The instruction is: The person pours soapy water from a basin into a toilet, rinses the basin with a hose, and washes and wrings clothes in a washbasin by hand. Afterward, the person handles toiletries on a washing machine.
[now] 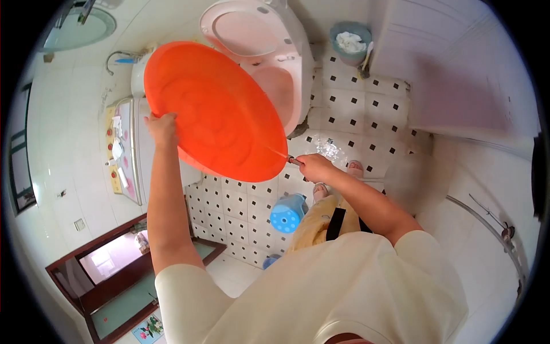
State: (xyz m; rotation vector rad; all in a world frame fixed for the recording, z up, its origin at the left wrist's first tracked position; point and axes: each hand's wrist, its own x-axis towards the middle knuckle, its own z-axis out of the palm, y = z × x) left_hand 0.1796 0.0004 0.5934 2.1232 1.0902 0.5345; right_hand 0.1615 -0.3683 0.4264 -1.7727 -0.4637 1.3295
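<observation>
A large round orange plastic basin (212,109) is tilted up in front of me, its inside facing me. My left hand (163,129) grips its left rim, with some fingers hidden behind the edge. At the basin's lower right rim, my right hand (317,168) is closed around a short metal-tipped tube (295,161). A thin pale streak runs from the tube's tip onto the orange surface; I cannot tell if it is water. Behind the basin stands a toilet (301,63) with its lid raised, partly covered by the basin.
A blue stool (288,213) stands on the dotted tile floor (355,117), which has a wet shiny patch near my feet. A bin (350,45) with white paper is beside the toilet, with a brush (366,60) next to it. A washing machine (127,152) stands left.
</observation>
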